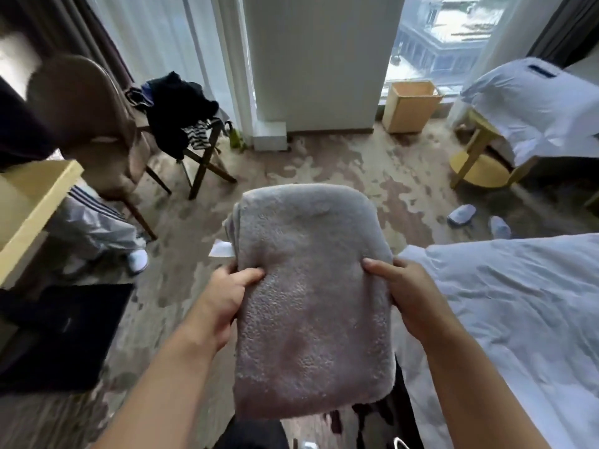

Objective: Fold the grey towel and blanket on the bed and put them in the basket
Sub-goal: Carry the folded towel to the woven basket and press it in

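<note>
A thick, folded grey fleecy bundle (311,286), towel or blanket I cannot tell, is held in the air between both hands, off the bed. The left hand (227,296) clamps its left edge, thumb on top and fingers curled underneath. The right hand (408,293) grips the opposite edge the same way. A white label sticks out just beyond the left thumb, where the stacked layers show.

The step in hand looks like the carry to the basket. To do it well, I judge the thumbs should press the layers flat so the fold does not slip open. The near end, drooping below the wrists, wants support.

The white-quilted bed (518,319) lies just right of the right hand, its edge close to that forearm. Ahead of both hands is open patterned carpet (324,166). Far ahead and slightly right stands a tan square open-topped bin (411,106), probably the basket. Ahead-left of the left hand, a wooden folding stand draped with dark clothes (181,115) narrows the way. White slippers (462,214) lie ahead-right.
</note>
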`<state>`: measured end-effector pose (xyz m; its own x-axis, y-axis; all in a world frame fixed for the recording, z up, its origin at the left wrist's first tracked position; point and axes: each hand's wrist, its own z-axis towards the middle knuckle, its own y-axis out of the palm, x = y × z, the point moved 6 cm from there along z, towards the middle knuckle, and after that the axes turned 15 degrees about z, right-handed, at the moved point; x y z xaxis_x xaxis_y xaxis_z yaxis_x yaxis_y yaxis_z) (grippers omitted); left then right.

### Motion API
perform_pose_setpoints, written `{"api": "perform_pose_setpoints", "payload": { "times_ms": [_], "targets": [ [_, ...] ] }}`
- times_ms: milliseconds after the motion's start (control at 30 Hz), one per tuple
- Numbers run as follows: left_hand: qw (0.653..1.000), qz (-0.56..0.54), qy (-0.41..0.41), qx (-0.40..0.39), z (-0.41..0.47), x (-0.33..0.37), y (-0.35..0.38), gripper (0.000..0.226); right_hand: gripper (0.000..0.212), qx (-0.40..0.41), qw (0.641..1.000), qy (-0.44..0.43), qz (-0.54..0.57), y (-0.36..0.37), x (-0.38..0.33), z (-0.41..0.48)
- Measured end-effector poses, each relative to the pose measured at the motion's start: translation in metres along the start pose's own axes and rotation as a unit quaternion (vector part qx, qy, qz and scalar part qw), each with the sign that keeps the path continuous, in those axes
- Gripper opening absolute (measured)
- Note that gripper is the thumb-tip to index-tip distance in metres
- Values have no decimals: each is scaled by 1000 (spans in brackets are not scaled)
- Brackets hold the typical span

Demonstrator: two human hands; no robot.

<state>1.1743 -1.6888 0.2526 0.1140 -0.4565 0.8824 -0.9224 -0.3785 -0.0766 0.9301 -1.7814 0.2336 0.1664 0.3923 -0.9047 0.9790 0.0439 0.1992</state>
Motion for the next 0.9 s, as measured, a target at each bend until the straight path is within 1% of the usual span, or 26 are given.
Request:
{"api": "perform_pose_setpoints", "payload": {
  "times_ms": [33, 100, 167, 233, 400, 533, 600, 667, 733, 867, 900],
  "targets": [
    [1000, -4, -9, 2, 25, 10, 0, 16, 32, -6, 1000, 10, -1, 7, -4, 24],
    [1000, -1, -24, -1, 80, 30, 9, 15, 26, 0, 1000, 23, 10, 15, -10, 74],
    [999, 14, -28, -19, 140, 48, 27, 15, 17, 29, 999, 28, 16, 16, -16, 127],
    [998, 30, -24, -53, 204, 68, 54, 16, 11, 65, 997, 27, 26, 11, -29, 179],
    [981, 107, -13, -164, 345, 141, 149, 19, 9, 193, 980, 1, 52, -23, -93, 287],
    [956, 174, 20, -235, 422, 208, 233, 23, 12, 298, 950, -28, 92, -59, -144, 340],
    [946, 190, 35, -261, 453, 233, 269, 20, 12, 331, 936, -35, 116, -73, -164, 368],
    [941, 196, 38, -273, 491, 252, 299, 18, 11, 349, 926, -44, 135, -84, -184, 408],
    [942, 202, 39, -266, 536, 268, 323, 16, 13, 353, 923, -54, 145, -89, -200, 458],
    [948, 215, 22, -236, 648, 303, 363, 16, 4, 311, 933, -39, 175, -95, -227, 594],
    [950, 212, 22, -227, 677, 317, 372, 16, 4, 298, 936, -29, 184, -95, -236, 632]
  ]
}}
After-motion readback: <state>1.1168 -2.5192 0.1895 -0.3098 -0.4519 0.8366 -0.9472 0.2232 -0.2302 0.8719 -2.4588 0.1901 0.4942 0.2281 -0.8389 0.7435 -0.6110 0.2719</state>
